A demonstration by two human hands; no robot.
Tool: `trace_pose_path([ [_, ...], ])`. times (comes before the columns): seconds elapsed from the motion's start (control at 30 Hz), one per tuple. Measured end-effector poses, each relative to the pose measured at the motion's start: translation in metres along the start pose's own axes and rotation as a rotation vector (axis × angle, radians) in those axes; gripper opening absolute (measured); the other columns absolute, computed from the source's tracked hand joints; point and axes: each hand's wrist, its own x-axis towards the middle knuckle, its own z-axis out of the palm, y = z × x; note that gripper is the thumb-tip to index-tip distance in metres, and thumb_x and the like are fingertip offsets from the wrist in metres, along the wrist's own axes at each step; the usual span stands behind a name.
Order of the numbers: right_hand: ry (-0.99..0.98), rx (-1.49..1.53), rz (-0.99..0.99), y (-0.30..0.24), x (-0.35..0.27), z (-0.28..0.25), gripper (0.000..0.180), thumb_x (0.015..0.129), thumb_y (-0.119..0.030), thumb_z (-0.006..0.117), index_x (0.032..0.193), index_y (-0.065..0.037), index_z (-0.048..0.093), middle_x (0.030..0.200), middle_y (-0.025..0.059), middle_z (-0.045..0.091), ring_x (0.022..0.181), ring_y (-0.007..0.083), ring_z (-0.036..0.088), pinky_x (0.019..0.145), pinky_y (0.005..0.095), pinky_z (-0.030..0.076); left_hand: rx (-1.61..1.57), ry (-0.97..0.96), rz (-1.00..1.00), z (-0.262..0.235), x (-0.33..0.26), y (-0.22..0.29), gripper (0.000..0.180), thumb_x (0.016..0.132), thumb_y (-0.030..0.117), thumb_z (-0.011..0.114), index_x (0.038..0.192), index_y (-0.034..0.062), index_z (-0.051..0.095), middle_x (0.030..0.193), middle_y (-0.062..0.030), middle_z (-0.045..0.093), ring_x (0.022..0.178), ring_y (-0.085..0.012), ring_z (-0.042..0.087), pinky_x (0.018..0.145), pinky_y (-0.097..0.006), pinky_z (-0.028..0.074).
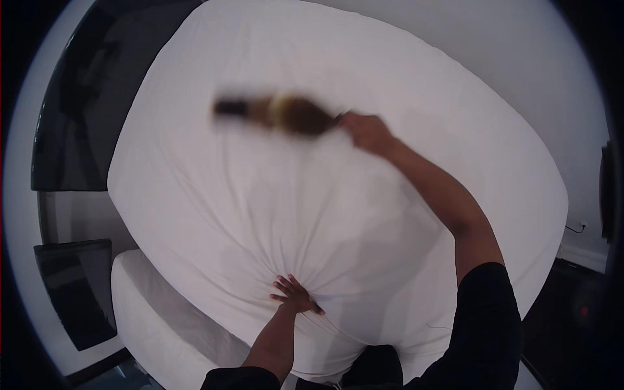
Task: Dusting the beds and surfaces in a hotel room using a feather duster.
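Observation:
A white fitted sheet (273, 188) covers the wide mattress before me, with creases running out from where I lean on it. My left hand (294, 297) presses on the sheet near the mattress's near side, palm down and fingers spread. Reaching out over the far middle of the bed, my right hand (368, 132) is closed on the thin end of a hand broom (302, 117). Motion smears the broom: its body is brown with a paler yellowish band, and its left end is dark. Whether it touches the sheet I cannot tell.
Along the left stands a glossy dark headboard (78, 123), with a smaller dark panel (77, 292) below it. A white padded block (169, 318) lies against the mattress at lower left. At right are a pale wall, a socket with a cable (577, 229) and dark floor (559, 318).

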Motion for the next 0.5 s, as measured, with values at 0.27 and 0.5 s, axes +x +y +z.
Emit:
trace_pose_path([
  [0.27, -0.19, -0.284, 0.779, 0.118, 0.057, -0.054, 0.02, 0.077, -0.015, 0.054, 0.095, -0.01, 0.06, 0.087, 0.0104, 0.062, 0.082, 0.0245, 0.061, 0.074, 0.0382, 0.047, 0.044, -0.066, 0.017, -0.001, 0.014, -0.005, 0.148, 0.035, 0.057, 0.078, 0.127, -0.0082, -0.018, 0.128, -0.0367, -0.023, 0.118, -0.052, -0.024, 0.083, -0.073, -0.004],
  [0.5, 0.357, -0.083, 0.827, 0.145, 0.085, -0.067, 0.024, 0.083, -0.021, 0.043, 0.089, -0.006, 0.06, 0.074, 0.0122, 0.063, 0.079, 0.0271, 0.06, 0.07, 0.0373, 0.047, 0.026, -0.067, 0.029, 0.004, 0.016, -0.007, 0.148, 0.035, 0.055, 0.078, 0.126, -0.0085, -0.019, 0.127, -0.0377, -0.024, 0.117, -0.0526, -0.025, 0.083, -0.072, -0.005],
])
